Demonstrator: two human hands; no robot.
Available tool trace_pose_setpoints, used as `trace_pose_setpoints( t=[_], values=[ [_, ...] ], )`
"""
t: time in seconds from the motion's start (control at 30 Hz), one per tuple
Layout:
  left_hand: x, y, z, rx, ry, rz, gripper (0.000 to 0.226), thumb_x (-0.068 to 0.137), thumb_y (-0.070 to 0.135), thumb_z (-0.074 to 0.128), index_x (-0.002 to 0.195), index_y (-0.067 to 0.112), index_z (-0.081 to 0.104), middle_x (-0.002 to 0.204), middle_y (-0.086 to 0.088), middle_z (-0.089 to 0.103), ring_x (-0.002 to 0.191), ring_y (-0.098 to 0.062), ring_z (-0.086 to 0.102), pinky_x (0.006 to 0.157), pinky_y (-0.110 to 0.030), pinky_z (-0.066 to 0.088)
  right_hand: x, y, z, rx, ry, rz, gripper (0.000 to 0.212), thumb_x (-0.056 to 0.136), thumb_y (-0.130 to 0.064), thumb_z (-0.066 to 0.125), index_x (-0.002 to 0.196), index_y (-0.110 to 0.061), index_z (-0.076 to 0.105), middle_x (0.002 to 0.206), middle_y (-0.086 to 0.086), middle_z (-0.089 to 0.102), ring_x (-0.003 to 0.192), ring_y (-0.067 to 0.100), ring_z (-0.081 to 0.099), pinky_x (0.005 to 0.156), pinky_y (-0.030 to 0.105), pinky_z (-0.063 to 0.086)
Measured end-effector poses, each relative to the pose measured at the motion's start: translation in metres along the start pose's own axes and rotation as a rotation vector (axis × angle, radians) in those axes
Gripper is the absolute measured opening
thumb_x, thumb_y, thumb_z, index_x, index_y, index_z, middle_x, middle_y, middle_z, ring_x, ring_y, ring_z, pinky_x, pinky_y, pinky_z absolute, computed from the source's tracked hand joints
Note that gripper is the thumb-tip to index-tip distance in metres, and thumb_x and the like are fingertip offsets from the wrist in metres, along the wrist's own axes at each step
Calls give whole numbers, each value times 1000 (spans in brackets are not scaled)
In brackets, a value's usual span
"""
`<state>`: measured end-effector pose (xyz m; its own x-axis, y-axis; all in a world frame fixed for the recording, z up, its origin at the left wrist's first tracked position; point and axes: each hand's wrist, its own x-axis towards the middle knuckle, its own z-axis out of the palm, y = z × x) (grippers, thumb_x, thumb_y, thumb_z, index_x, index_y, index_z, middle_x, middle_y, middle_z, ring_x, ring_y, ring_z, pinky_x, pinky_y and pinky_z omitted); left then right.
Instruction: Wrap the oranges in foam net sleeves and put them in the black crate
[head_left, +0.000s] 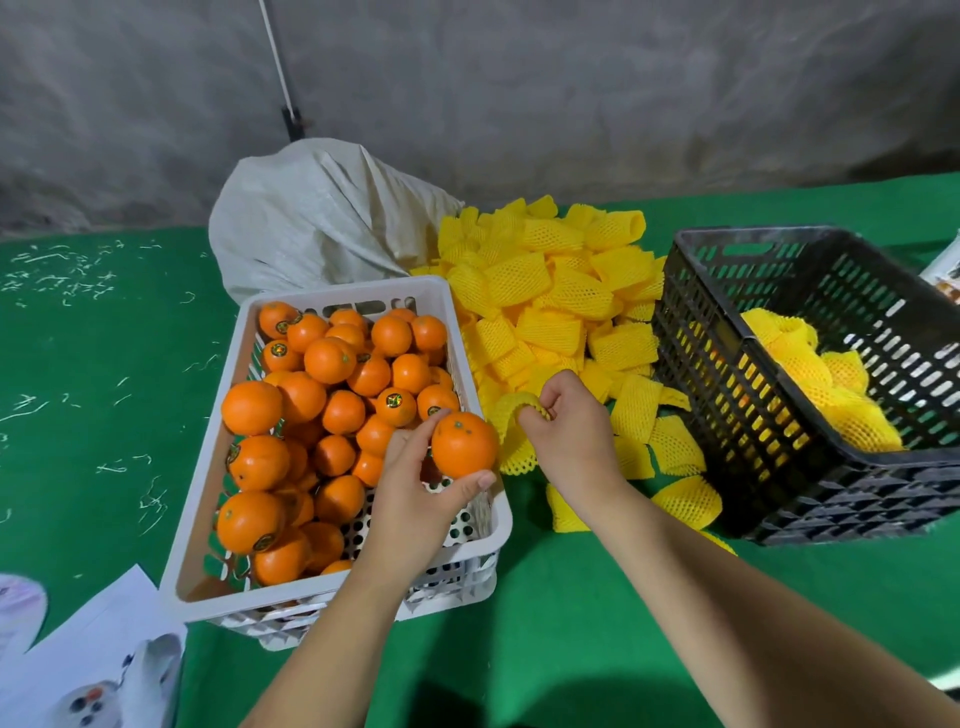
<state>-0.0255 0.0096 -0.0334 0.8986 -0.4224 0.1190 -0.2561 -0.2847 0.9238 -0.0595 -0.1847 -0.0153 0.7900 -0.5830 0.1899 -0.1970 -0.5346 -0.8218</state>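
Observation:
My left hand (415, 488) holds one orange (464, 444) between thumb and fingers, just above the right rim of the white crate (470, 358). That crate is full of loose oranges (332, 405). Right beside the orange, my right hand (569, 421) pinches a yellow foam net sleeve (511, 415) at its upper edge, its opening facing the orange. A pile of yellow foam net sleeves (556, 301) lies on the green table behind my hands. At the right stands the black crate (727, 415), which holds several wrapped oranges (831, 389).
A pale woven sack (322, 213) slumps behind the white crate. White paper and a printed bag (88, 660) lie at the lower left. Loose sleeves (685, 499) are scattered in front of the black crate. The green table cloth (571, 623) is bare near me.

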Motion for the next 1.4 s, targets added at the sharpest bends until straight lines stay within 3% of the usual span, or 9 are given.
trace_pose_setpoints(
  t=[0.13, 0.3, 0.5, 0.67, 0.87, 1.0, 1.2, 1.3, 1.4],
  values=[
    [-6, 3, -3, 48, -116, 109, 73, 72, 75, 79, 136, 72, 46, 126, 38, 39, 130, 7, 33, 109, -26, 36, 4, -2, 2, -51, -1, -7, 30, 94, -15, 69, 87, -20, 41, 65, -5, 37, 54, 13, 29, 51, 33, 24],
    [-5, 2, -1, 74, -300, 153, 72, 72, 75, 81, 138, 63, 53, 158, 35, 13, 152, 6, 14, 123, -41, 32, 11, -9, 7, -37, -98, -57, 32, 90, -15, 74, 85, -27, 45, 71, -8, 44, 62, 8, 40, 55, 30, 34],
    [3, -6, 2, 1, -90, 23, 78, 79, 55, 82, 148, 41, 48, 158, 20, 39, 146, -1, 39, 119, -39, 44, 13, -14, -6, -47, -345, -224, 26, 91, -8, 73, 92, -28, 56, 79, -9, 47, 68, 6, 43, 64, 28, 39],
    [4, -12, 4, -116, 86, -26, 69, 81, 52, 89, 137, 41, 51, 138, 6, 56, 123, -16, 61, 101, -42, 56, -9, -28, -12, -182, -310, -430, 12, 95, -14, 72, 103, -16, 64, 111, -3, 53, 101, 16, 48, 83, 31, 44],
    [3, -9, 5, -238, 201, -55, 73, 73, 50, 83, 123, 57, 31, 124, -5, 56, 101, -5, 65, 84, -23, 56, -41, -52, -1, -227, -167, -756, 23, 82, 6, 77, 102, -4, 70, 105, 12, 65, 96, 33, 58, 78, 43, 53],
    [3, -12, 2, -279, 182, -54, 63, 78, 49, 76, 133, 36, 48, 133, -13, 61, 119, -30, 65, 99, -53, 56, -50, -47, 9, -269, -136, -937, 20, 84, 5, 67, 102, -4, 69, 101, 14, 62, 91, 29, 53, 76, 40, 50],
    [2, -8, 0, -365, 311, -104, 50, 74, 56, 72, 119, 44, 52, 119, 5, 67, 105, -8, 68, 79, -19, 53, -58, -37, 35, -70, -123, -492, 59, 85, 3, 67, 137, -19, 49, 124, 0, 47, 112, 24, 55, 91, 42, 55],
    [2, -8, -1, -446, 347, -120, 42, 83, 55, 64, 121, 43, 51, 107, 31, 68, 97, 10, 66, 72, -8, 50, -54, -37, 45, 0, -37, -335, 42, 92, -3, 66, 131, -17, 56, 115, -4, 53, 100, 14, 55, 82, 38, 56],
    [5, -11, -6, -500, 393, -200, 36, 82, 60, 56, 117, 53, 49, 96, 41, 63, 95, 12, 63, 78, -21, 52, -62, -33, 49, -23, -37, -423, 13, 90, -3, 68, 102, -9, 65, 96, -2, 56, 82, 9, 47, 68, 29, 49]
  ],
)
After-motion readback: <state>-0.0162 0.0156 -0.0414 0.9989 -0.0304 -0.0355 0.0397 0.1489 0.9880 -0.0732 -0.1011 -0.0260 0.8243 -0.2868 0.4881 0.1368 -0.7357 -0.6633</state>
